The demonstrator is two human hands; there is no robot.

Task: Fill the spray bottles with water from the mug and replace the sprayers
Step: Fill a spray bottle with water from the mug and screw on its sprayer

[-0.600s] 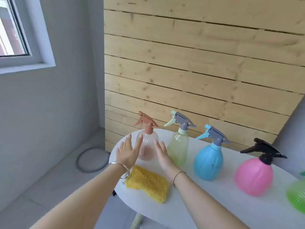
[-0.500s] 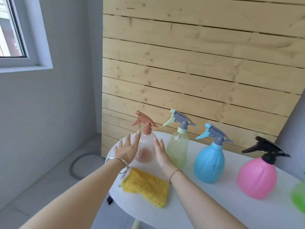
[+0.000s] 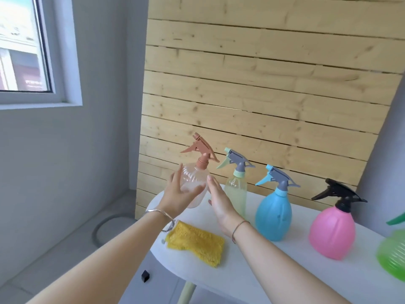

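Clear ribbed plastic, seemingly empty: the clear bottle (image 3: pixel 195 183) seems lifted just off the left end of the table (image 3: pixel 263 270), with its terracotta sprayer (image 3: pixel 200 150) on. The left hand (image 3: pixel 177 198) wraps it, thumb across the front. The right hand (image 3: pixel 219 202) lays straight fingers against its side. To the right, the yellow-green bottle (image 3: pixel 235 194), blue bottle (image 3: pixel 272 213), pink bottle (image 3: pixel 332 235) and green bottle (image 3: pixel 392 255) stand capped. No mug shows, and nothing looks filled yet.

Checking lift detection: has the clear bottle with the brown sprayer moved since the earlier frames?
Yes. The clear bottle has risen: its sprayer now tops that of the yellow bottle beside it, level before. The left hand grips it.
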